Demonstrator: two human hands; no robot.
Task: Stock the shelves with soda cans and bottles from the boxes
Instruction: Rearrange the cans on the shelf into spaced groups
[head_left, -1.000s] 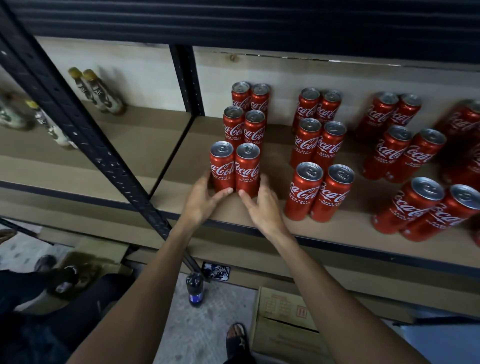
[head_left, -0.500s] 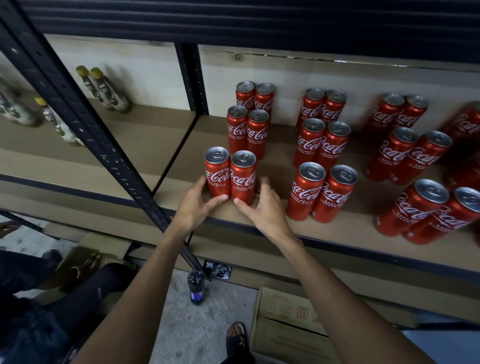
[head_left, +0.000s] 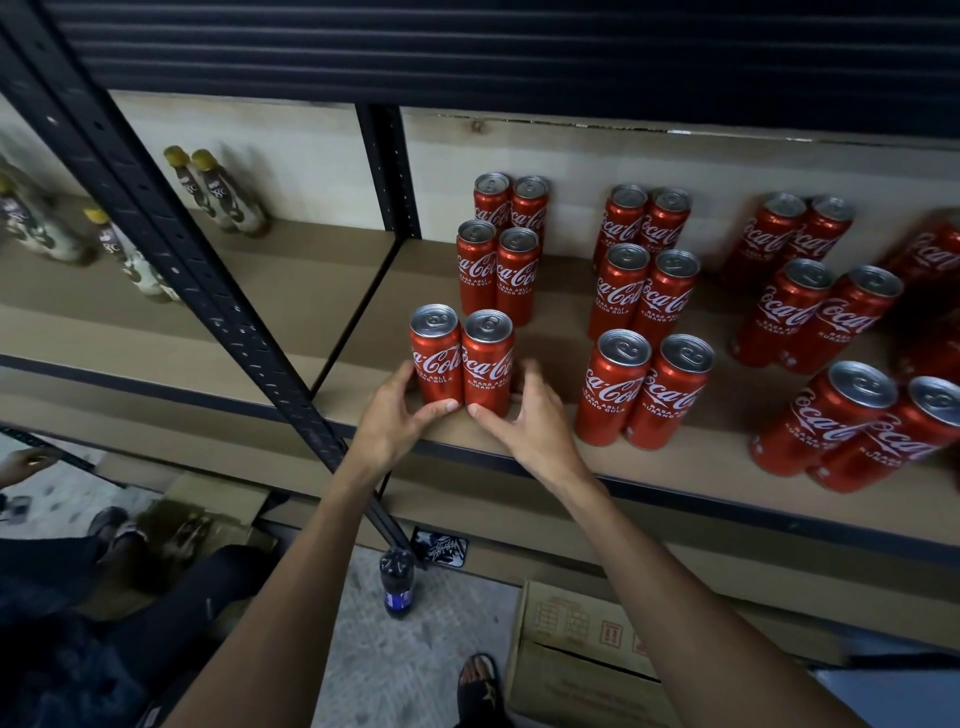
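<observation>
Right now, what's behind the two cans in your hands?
Behind the held cans stand a middle pair and a back pair, then the wall. The middle pair covers the back pair's bottoms.

A dark ribbed shutter runs across the top. On the grey speckled floor a black sticker with white lettering lies at the far edge, a sandalled foot stands at the near edge, and another person's dark-trousered leg stretches in from the left edge.
</observation>
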